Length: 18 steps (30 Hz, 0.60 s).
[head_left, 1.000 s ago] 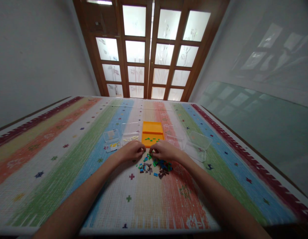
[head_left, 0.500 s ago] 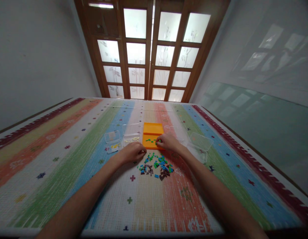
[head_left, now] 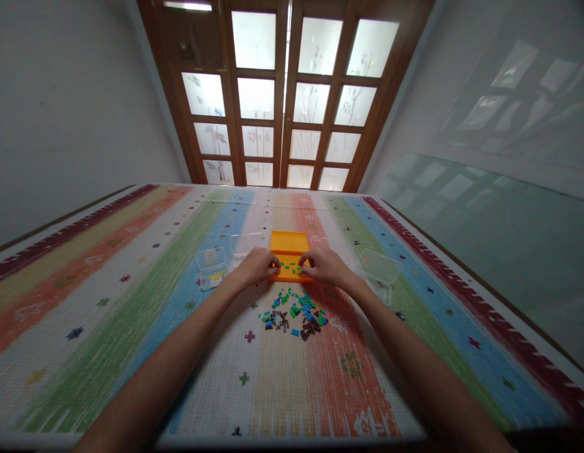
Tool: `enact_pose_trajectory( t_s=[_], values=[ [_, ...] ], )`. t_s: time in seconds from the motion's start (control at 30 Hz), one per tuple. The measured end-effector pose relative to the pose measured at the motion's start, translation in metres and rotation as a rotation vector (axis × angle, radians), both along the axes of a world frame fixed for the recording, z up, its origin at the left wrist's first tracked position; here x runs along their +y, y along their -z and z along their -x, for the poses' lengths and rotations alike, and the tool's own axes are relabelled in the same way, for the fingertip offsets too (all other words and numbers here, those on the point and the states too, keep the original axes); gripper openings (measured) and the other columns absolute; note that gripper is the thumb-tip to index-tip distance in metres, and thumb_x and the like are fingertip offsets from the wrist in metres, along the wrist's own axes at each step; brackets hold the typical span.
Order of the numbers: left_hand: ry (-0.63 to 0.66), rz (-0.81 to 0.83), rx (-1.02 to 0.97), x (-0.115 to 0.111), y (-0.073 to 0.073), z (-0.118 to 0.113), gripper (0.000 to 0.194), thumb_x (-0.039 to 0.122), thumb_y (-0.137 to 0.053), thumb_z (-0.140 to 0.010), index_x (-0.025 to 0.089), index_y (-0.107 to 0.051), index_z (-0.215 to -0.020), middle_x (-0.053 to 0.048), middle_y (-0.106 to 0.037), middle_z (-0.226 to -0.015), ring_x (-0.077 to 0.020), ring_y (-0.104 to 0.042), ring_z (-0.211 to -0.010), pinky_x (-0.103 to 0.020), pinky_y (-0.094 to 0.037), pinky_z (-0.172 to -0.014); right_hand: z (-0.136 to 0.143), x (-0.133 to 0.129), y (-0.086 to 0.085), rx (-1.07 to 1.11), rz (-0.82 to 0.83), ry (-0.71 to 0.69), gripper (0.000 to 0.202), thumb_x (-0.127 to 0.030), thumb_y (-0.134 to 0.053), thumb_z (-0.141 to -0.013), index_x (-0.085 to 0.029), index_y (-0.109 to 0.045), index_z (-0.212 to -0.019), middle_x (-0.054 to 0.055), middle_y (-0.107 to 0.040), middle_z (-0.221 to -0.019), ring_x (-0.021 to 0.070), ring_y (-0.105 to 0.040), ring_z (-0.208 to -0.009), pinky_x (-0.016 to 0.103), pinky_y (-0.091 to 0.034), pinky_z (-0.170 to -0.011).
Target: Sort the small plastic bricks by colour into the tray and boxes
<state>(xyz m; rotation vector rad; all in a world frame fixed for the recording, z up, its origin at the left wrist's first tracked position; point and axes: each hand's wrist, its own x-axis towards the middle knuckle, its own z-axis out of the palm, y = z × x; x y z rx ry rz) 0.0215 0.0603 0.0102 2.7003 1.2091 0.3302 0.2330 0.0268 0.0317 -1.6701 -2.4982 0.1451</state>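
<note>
An orange box (head_left: 289,241) lies opened out on the table, with several small green bricks (head_left: 286,267) in its near half. My left hand (head_left: 259,265) is at the near half's left side, fingertips pinched together over its edge. At the right side, my right hand (head_left: 324,264) has thumb and finger closed just above the green bricks. Whatever either pinch holds is too small to make out. Nearer to me, a loose pile of small blue, green and brown bricks (head_left: 296,314) is spread on the tablecloth.
Left of the orange box stands an open clear case (head_left: 211,259) with yellow pieces; another clear case (head_left: 242,244) is partly behind my left hand. An open clear case (head_left: 380,267) lies to the right. A striped tablecloth (head_left: 202,377) covers the table.
My left hand has moved up and slightly right, from beside the brick pile to the orange box's left edge. My right hand stays over the box, shifted slightly.
</note>
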Motion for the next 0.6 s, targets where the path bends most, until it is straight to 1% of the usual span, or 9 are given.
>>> enact_pose_trajectory(
  t_s=[0.13,0.23,0.43,0.53,0.6],
  values=[
    [0.006,-0.002,0.017,0.009,0.005,-0.003,0.024,0.013,-0.058,-0.076,0.019,-0.081,-0.078,-0.006,-0.076,-0.069,-0.0132,-0.06,-0.056,-0.023,-0.04,-0.061,-0.007,-0.015,-0.007,-0.028,0.12,-0.106,0.024,-0.022,-0.063,-0.081,-0.019,-0.082,-0.095,0.006,-0.074,-0.076,0.0153,-0.06,-0.067,0.024,-0.038,-0.063],
    [0.008,-0.012,0.026,0.012,0.008,-0.002,0.023,0.014,-0.058,-0.076,0.019,-0.08,-0.074,-0.005,-0.074,-0.063,-0.0128,-0.058,-0.055,-0.022,-0.038,-0.06,-0.01,-0.026,-0.006,-0.05,0.178,-0.148,0.021,-0.023,-0.064,-0.081,-0.019,-0.082,-0.092,0.005,-0.075,-0.076,0.015,-0.059,-0.066,0.024,-0.036,-0.06],
    [-0.005,-0.049,0.018,0.011,0.01,-0.002,0.025,0.01,-0.056,-0.076,0.018,-0.075,-0.061,-0.007,-0.069,-0.06,-0.0163,-0.059,-0.061,-0.026,-0.039,-0.064,-0.004,-0.035,0.009,-0.078,0.157,-0.088,0.025,-0.021,-0.06,-0.083,-0.019,-0.081,-0.096,0.008,-0.077,-0.086,0.0175,-0.065,-0.073,0.025,-0.037,-0.061],
    [-0.001,-0.045,-0.013,0.01,0.009,0.0,0.025,0.01,-0.056,-0.076,0.018,-0.074,-0.06,-0.006,-0.067,-0.058,-0.0165,-0.058,-0.062,-0.026,-0.039,-0.065,0.0,-0.036,0.014,-0.1,0.132,-0.07,0.024,-0.02,-0.058,-0.084,-0.019,-0.081,-0.094,0.009,-0.078,-0.087,0.0188,-0.067,-0.076,0.025,-0.037,-0.061],
    [0.0,-0.039,-0.053,0.01,0.007,0.003,0.023,0.011,-0.057,-0.077,0.017,-0.074,-0.062,-0.006,-0.067,-0.059,-0.0167,-0.058,-0.063,-0.026,-0.04,-0.066,0.001,-0.034,0.014,-0.108,0.131,-0.073,0.023,-0.02,-0.058,-0.085,-0.019,-0.08,-0.094,0.009,-0.077,-0.087,0.0188,-0.067,-0.076,0.025,-0.037,-0.061]
  ],
)
